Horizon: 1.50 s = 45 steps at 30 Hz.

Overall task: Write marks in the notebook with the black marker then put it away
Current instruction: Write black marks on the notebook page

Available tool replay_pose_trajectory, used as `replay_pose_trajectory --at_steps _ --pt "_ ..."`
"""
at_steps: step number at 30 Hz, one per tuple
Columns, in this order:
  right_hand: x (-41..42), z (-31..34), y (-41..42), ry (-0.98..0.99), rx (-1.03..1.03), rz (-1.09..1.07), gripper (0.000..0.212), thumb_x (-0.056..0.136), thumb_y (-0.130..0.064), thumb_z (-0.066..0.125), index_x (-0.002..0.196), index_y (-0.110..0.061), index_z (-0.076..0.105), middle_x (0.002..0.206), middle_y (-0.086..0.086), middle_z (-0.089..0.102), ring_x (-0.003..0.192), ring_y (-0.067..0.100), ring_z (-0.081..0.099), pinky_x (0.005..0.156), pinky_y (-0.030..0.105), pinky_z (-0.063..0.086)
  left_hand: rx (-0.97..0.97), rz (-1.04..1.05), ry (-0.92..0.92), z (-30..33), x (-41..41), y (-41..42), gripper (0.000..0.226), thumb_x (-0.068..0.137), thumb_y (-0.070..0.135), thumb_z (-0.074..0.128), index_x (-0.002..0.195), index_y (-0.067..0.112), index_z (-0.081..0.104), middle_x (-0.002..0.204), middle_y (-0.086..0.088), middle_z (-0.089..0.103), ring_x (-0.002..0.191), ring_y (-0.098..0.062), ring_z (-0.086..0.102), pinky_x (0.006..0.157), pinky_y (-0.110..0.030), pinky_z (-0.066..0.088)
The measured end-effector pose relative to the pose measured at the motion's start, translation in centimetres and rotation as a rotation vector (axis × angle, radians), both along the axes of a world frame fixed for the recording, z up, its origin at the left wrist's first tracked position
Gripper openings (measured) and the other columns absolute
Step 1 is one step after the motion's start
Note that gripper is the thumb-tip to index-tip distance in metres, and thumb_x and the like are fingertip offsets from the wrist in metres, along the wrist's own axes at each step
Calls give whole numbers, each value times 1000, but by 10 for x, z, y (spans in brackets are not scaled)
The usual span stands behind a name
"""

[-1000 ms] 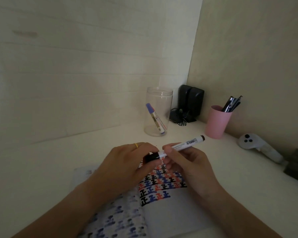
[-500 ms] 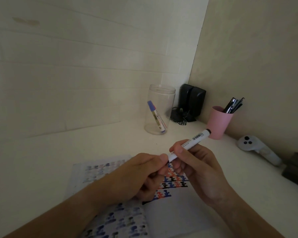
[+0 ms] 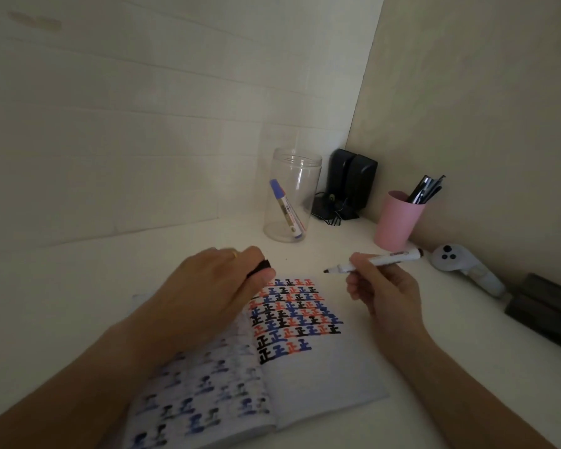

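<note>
An open notebook [image 3: 318, 371] lies on the white desk, its right page partly filled with rows of black, blue and red marks. My right hand [image 3: 384, 293] holds the uncapped black marker [image 3: 382, 260] level above the page's top right corner, tip pointing left. My left hand [image 3: 221, 286] hovers over the notebook's left page, fingers closed on the marker's black cap [image 3: 260, 267]. Cap and marker tip are a hand's width apart.
A clear jar [image 3: 292, 196] with a blue marker [image 3: 287, 209] stands behind the notebook. A pink cup [image 3: 397, 222] of pens, black speakers [image 3: 350, 183], a white controller [image 3: 463, 265] and dark blocks [image 3: 544, 306] line the right wall.
My hands have pulled apart: the cap came off in my left hand, which moved left. My right hand moved right with the marker, its tip now bare.
</note>
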State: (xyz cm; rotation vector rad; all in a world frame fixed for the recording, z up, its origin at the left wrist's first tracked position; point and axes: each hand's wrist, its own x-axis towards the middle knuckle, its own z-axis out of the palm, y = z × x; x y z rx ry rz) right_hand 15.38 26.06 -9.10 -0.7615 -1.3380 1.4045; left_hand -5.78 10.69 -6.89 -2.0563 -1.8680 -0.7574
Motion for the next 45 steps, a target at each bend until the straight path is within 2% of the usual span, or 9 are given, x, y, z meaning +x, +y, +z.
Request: replay_pose_trajectory --at_steps 3,7,10,13,18,22,27,38,45 --pt "-6 3 -5 -59 59 20 13 87 -8 74 93 4 73 70 11 68 62 20 60 59 29 53 -8 -38 67 -10 -10 12 40 100 54 29 104 29 60 95 11 62 81 -8 52 75 -29 41" --pt "-3 8 -16 -149 82 -7 16 83 -7 78 95 2 73 67 9 68 59 17 60 55 24 52 -157 -163 76 -17 -13 20 35 100 58 38 109 36 62 109 14 62 94 -3 52 82 -29 47" --pt "-1 15 -39 -235 60 122 10 82 -5 78 91 0 76 71 12 71 62 18 64 58 23 54 -214 -201 11 -17 -14 20 33 98 61 38 108 39 60 116 17 58 102 -2 52 85 -32 51" --pt "7 19 -53 -318 39 223 12 80 -7 78 86 3 77 69 12 68 60 16 59 54 21 50 -243 -221 -8 -21 -17 21 35 97 64 39 113 42 61 120 19 57 106 0 51 88 -33 51" --pt "18 6 -53 -357 157 160 4 83 0 74 79 -1 74 60 10 65 54 20 57 50 27 48 -250 -235 -35 -25 -21 22 41 94 68 39 117 42 62 119 18 58 107 1 51 90 -36 51" --pt "22 -8 -51 -360 221 168 4 83 6 73 80 4 71 60 16 65 53 23 58 49 26 51 -235 -238 -35 -26 -22 24 39 94 67 41 117 43 62 120 17 59 107 -1 52 90 -36 51" --pt "23 -10 -50 -382 258 147 7 82 0 75 76 -4 73 61 13 67 53 24 57 47 29 48 -239 -239 -35 -26 -23 27 42 93 69 40 116 42 63 119 17 61 105 -1 52 90 -38 51" --pt "24 -6 -54 -462 291 193 5 83 -2 77 80 -6 76 64 4 73 53 14 64 51 14 48 -236 -249 -38 -26 -23 26 39 95 65 43 117 41 63 118 16 61 104 -3 53 87 -40 52" --pt "23 -7 -54 -515 309 125 8 81 -3 76 76 -9 76 61 4 71 53 13 63 52 18 49 -240 -250 -41 -26 -23 27 43 93 68 40 117 41 63 117 16 61 103 -2 54 87 -39 53"
